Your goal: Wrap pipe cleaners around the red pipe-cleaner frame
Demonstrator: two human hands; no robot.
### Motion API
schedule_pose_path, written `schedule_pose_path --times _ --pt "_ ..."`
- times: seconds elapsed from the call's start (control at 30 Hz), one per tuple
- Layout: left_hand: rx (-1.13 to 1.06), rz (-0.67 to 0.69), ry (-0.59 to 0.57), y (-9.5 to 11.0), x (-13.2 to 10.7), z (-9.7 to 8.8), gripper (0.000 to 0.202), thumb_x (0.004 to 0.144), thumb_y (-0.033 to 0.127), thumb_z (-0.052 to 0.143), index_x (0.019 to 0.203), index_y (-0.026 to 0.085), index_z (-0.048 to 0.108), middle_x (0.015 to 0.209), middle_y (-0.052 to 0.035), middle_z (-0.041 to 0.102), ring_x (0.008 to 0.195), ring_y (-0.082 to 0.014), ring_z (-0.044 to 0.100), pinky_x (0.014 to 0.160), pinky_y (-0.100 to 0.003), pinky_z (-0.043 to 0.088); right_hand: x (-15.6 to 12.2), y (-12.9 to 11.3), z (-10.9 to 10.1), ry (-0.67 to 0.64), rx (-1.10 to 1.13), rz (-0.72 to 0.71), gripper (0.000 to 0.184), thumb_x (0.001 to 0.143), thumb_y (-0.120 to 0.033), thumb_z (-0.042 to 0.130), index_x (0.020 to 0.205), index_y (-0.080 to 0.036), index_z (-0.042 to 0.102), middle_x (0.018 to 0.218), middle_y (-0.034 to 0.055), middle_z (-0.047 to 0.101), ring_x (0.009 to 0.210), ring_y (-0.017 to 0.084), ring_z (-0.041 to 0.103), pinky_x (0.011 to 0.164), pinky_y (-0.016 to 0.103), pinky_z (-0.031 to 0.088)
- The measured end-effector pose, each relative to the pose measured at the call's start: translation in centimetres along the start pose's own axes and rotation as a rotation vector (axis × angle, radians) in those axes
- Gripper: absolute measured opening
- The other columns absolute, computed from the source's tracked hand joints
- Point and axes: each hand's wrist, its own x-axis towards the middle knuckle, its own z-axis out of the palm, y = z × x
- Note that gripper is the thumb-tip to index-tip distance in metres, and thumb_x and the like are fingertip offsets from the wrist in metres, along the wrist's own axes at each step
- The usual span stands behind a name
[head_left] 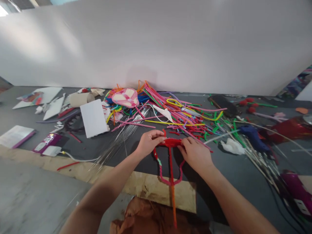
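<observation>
Both hands pinch the top of a red pipe-cleaner shape (170,143) over the dark grey table (136,156). My left hand (148,143) grips its left end with fingers closed. My right hand (195,153) grips its right end. From the red top bar a pink loop (168,180) curves down, and a red-to-orange stem (173,201) hangs toward me. Just behind the hands lies a big heap of coloured pipe cleaners (175,113).
A pink and cream fan shape (125,97) rests on the heap. A white card (94,118), thin wires (126,133), paper scraps and a purple packet (47,143) lie left. A blue glue gun (253,136), white tissue (231,146) and sticks lie right. A white wall (156,45) stands behind.
</observation>
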Motion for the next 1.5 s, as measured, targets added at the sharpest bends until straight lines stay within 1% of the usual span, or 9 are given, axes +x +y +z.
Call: schedule_pose_path --times 0.27,0.43,0.6,0.77,0.9,0.97,1.13,1.3,1.5 --pt "0.667 0.485 -0.246 -1.2 0.4 -1.5 0.018 0.085 0.031 0.056 0.093 0.027 0.071 0.101 -0.0031 0.071 0.104 -0.0211 0.056 0.093 -0.038 0.039 0.1 0.2 0.4 0.013 0.028 0.006 0.018 0.090 -0.033 0.048 0.088 -0.020 0.059 0.087 0.0058 0.064 0.080 0.019 0.061 0.057 0.028 0.035" --pt "0.741 0.506 -0.272 -1.5 0.6 -1.5 0.021 0.089 0.030 0.050 0.097 0.027 0.069 0.107 -0.0057 0.067 0.112 -0.0211 0.052 0.096 -0.039 0.035 0.1 0.7 -0.4 -0.032 0.080 -0.040 0.016 0.087 -0.034 0.054 0.096 -0.022 0.060 0.098 0.0046 0.066 0.086 0.018 0.062 0.060 0.026 0.038" --pt "0.722 0.471 -0.207 -1.9 0.6 -1.3 0.022 0.088 0.033 0.051 0.091 0.024 0.071 0.110 -0.0072 0.064 0.105 -0.0203 0.057 0.094 -0.037 0.038 -0.7 4.2 -2.4 -0.174 0.198 0.081 0.021 0.082 -0.030 0.059 0.102 -0.026 0.062 0.090 0.0015 0.071 0.078 0.019 0.065 0.060 0.027 0.041" --pt "0.664 0.466 -0.185 -2.1 0.8 -1.1 0.020 0.087 0.031 0.054 0.087 0.022 0.072 0.102 -0.0062 0.067 0.098 -0.0191 0.060 0.090 -0.036 0.039 -1.3 7.8 -3.7 -0.188 0.627 0.188 0.013 0.078 -0.034 0.059 0.082 -0.024 0.065 0.074 -0.0006 0.068 0.067 0.016 0.061 0.061 0.027 0.043" --pt "0.662 0.481 -0.205 -2.4 0.9 -1.2 0.017 0.086 0.030 0.055 0.090 0.025 0.071 0.102 -0.0052 0.068 0.100 -0.0192 0.059 0.091 -0.035 0.038 -1.0 6.8 -2.2 -0.038 1.202 0.307 0.027 0.071 -0.045 0.065 0.077 -0.020 0.059 0.058 -0.0029 0.054 0.051 0.012 0.050 0.050 0.025 0.040" --pt "0.656 0.481 -0.213 -2.6 1.0 -1.3 0.016 0.084 0.029 0.058 0.091 0.026 0.071 0.104 -0.0049 0.068 0.101 -0.0192 0.059 0.092 -0.035 0.037 -0.8 5.7 -1.0 -0.038 1.350 0.312 0.029 0.069 -0.045 0.066 0.082 -0.020 0.058 0.058 -0.0045 0.052 0.049 0.010 0.047 0.049 0.024 0.039" --pt "0.631 0.472 -0.241 -2.8 1.0 -1.6 0.015 0.083 0.027 0.059 0.092 0.028 0.071 0.107 -0.0034 0.068 0.104 -0.0182 0.058 0.097 -0.033 0.034 -1.0 4.1 0.2 -0.176 1.011 0.217 0.030 0.073 -0.037 0.062 0.096 -0.018 0.062 0.075 0.0020 0.065 0.062 0.015 0.059 0.060 0.029 0.048" --pt "0.618 0.480 -0.269 -2.8 1.0 -1.6 0.016 0.085 0.030 0.056 0.092 0.027 0.070 0.107 -0.0032 0.068 0.105 -0.0169 0.058 0.098 -0.033 0.031 -1.1 3.4 -0.9 -0.231 0.737 0.051 0.022 0.083 -0.034 0.050 0.085 -0.021 0.068 0.081 0.0029 0.071 0.075 0.019 0.065 0.071 0.031 0.050" --pt "0.587 0.477 -0.227 -2.6 1.0 -1.2 0.025 0.089 0.036 0.050 0.084 0.023 0.070 0.094 -0.0025 0.071 0.096 -0.0159 0.062 0.097 -0.033 0.031 1.2 1.5 -1.2 -0.129 0.580 -0.057 0.024 0.085 -0.035 0.049 0.091 -0.021 0.068 0.086 0.0043 0.072 0.080 0.019 0.066 0.071 0.030 0.049"
